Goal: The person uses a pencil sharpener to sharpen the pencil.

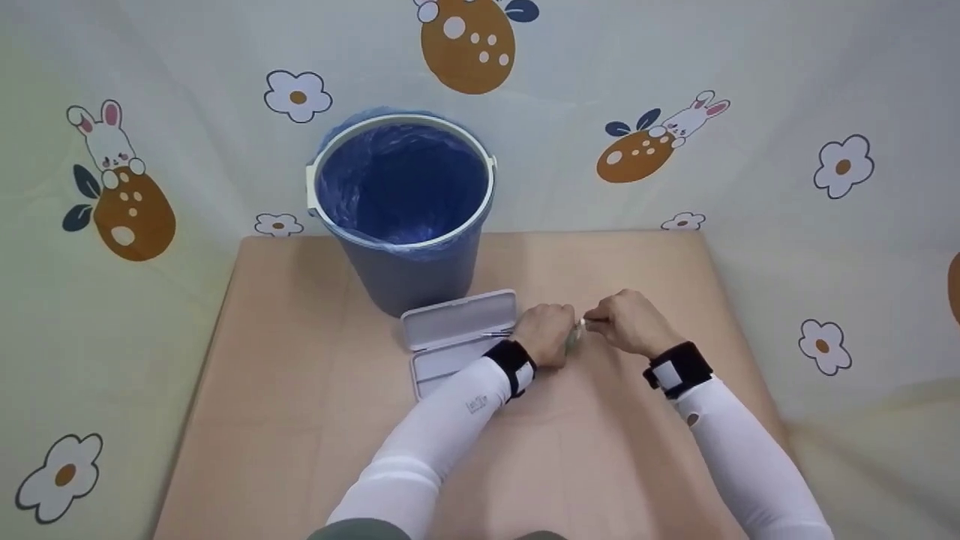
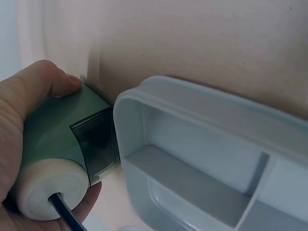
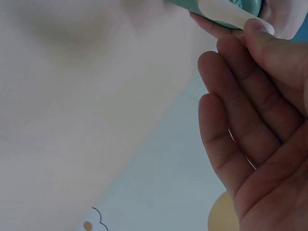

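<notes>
My left hand grips a green hand-crank pencil sharpener, its thumb over the body in the left wrist view. A dark pencil sits in the hole of the sharpener's cream round face, and a see-through dark drawer is on its side. My right hand pinches the cream crank handle between thumb and index finger, while its other fingers are loosely bent. Left of the left hand lies an opened pale grey pencil case, partly hidden by the left forearm.
A blue bin with a blue plastic liner stands at the back of the table, just behind the pencil case. The table has a peach-coloured cover. A patterned curtain hangs behind and at both sides.
</notes>
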{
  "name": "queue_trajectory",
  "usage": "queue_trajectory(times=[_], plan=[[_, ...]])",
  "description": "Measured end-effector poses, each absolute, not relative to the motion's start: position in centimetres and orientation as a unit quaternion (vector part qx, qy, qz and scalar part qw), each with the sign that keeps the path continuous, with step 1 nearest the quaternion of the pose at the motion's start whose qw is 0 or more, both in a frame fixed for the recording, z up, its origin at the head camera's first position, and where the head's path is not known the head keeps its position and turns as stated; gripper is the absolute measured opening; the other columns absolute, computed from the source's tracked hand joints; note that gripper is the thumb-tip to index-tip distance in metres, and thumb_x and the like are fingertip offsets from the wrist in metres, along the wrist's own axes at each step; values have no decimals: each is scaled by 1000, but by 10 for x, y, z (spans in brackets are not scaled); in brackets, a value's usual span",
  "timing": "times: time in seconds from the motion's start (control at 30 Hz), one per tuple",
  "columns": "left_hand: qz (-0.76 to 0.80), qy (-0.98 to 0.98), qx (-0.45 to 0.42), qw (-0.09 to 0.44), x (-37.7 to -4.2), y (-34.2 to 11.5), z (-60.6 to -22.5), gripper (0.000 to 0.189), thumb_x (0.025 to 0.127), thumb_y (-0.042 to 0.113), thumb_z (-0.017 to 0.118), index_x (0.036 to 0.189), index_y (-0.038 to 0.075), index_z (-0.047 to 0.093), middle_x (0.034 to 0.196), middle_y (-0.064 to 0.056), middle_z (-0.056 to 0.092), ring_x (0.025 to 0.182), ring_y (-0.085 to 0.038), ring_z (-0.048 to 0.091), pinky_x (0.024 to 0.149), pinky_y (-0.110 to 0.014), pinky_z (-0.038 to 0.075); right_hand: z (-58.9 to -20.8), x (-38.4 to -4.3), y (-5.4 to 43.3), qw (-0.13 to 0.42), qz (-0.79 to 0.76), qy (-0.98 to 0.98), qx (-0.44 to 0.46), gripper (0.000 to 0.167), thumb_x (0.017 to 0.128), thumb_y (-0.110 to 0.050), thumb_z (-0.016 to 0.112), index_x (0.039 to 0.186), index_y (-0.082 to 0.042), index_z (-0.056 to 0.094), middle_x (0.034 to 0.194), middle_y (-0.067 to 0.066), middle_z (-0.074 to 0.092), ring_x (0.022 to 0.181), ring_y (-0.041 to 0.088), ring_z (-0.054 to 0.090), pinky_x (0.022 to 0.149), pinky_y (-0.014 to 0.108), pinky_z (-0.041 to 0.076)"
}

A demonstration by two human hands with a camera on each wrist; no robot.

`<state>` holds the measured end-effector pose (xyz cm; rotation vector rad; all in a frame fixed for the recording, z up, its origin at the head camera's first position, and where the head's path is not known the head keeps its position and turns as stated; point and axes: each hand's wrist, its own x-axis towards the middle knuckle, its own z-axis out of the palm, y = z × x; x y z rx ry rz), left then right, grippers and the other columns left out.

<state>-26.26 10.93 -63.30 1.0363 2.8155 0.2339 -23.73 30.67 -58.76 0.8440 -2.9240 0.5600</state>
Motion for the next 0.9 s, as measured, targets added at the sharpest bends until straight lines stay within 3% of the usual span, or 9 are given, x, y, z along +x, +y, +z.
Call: queue_trajectory(times=[0.27,0.5,0.7,0.9], plan=[[102,923,364,64,-264,109,-633,48,78,27,94,115,10,69,107,-4,80,99,-24,80,89,-38,67,-601,-251,303,46,143,-960,235,7,93,-6,86,98,-8,90,86,10,85,76,33,80,73,52,65],[112,919,371,67,-266,105,-632,40,80,24,89,114,10,73,106,-5,81,99,-25,80,89,-38,66,-612,-251,302,21,145,-972,186,15,97,-8,85,110,-11,90,102,12,88,90,37,83,80,53,67],[101,928,353,61,-263,104,-636,56,82,34,93,125,8,69,114,-7,79,105,-25,79,93,-37,66,-617,-250,301,12,151,-976,157,19,99,-11,83,117,-11,89,109,14,88,99,40,83,85,57,67],[95,935,334,67,-261,103,-637,71,79,46,97,129,7,65,116,-6,77,108,-25,78,94,-36,66,-619,-250,298,7,140,-980,141,21,101,-16,81,121,-14,88,111,14,88,97,42,82,84,59,66]])
